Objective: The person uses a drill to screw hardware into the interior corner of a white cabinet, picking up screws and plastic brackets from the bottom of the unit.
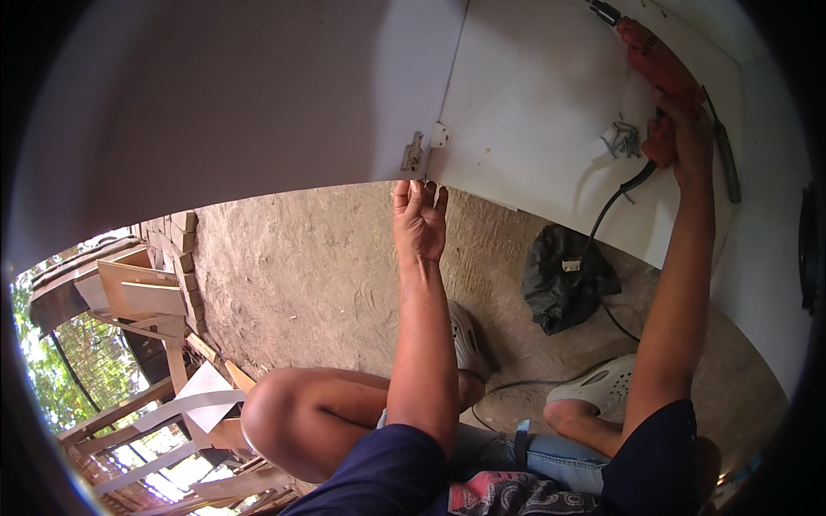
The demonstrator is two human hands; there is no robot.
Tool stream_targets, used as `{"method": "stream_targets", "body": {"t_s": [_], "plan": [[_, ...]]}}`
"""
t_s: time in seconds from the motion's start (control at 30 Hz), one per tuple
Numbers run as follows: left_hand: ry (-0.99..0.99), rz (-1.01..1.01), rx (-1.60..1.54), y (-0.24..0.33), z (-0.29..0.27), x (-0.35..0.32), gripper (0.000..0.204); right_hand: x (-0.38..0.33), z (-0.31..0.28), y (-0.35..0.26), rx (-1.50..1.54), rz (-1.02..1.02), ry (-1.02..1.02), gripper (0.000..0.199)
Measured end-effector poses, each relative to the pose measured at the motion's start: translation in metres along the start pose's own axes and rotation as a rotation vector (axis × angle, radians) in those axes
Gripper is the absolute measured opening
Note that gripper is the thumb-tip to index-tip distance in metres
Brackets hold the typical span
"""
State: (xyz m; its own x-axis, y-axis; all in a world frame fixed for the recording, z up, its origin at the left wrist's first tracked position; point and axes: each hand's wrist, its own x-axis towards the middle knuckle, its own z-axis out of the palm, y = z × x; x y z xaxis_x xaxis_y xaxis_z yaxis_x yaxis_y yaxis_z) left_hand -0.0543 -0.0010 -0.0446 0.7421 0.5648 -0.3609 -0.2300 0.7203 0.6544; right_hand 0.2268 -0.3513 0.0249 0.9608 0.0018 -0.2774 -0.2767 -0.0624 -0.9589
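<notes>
At the lower edge of a white door panel [284,103], my left hand [420,219] is closed, its curled fingertips against the edge just below a metal cabinet hinge [413,153]. The hinge's small mounting plate [440,135] sits across the seam, on the adjoining white board [525,112]. My right hand [688,138] is wrapped round the handle of a red power drill [662,64], whose black chuck [605,12] points up and left. Beside the drill's handle lies a small heap of screws [621,138] on the board. A dark, slim rod-like tool [727,159] lies right of my wrist.
A black plastic bag [564,279] lies on the earthen floor [292,267] under the drill's cord [602,211]. My bent legs and pale clogs [594,387] are close below. Wooden boards and scraps [142,288] are piled at the left, beside a row of bricks [182,249].
</notes>
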Motion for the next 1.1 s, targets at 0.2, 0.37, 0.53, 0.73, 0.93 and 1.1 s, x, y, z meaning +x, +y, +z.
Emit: {"method": "stream_targets", "body": {"t_s": [0.2,0.37,0.53,0.73,0.93,1.1], "plan": [[-0.028,0.009,-0.007,0.000,-0.006,0.002,0.024,-0.006,0.004,-0.004,0.062,-0.010,-0.008,0.042],[0.009,0.025,0.014,0.000,-0.009,0.003,0.028,-0.007,0.006,-0.004,0.053,-0.023,0.007,0.039],[0.013,0.024,0.018,-0.002,-0.007,0.003,0.030,-0.009,0.003,-0.006,0.039,-0.015,0.011,0.039],[0.008,0.029,0.003,-0.002,-0.010,0.004,0.030,-0.009,0.005,-0.005,0.028,-0.022,0.018,0.040],[-0.008,0.035,-0.027,-0.003,-0.014,0.006,0.029,-0.009,0.007,-0.006,0.020,-0.033,0.022,0.039],[0.013,0.030,-0.030,-0.003,-0.012,0.005,0.029,-0.008,0.006,-0.005,0.006,-0.014,0.019,0.039]]}}
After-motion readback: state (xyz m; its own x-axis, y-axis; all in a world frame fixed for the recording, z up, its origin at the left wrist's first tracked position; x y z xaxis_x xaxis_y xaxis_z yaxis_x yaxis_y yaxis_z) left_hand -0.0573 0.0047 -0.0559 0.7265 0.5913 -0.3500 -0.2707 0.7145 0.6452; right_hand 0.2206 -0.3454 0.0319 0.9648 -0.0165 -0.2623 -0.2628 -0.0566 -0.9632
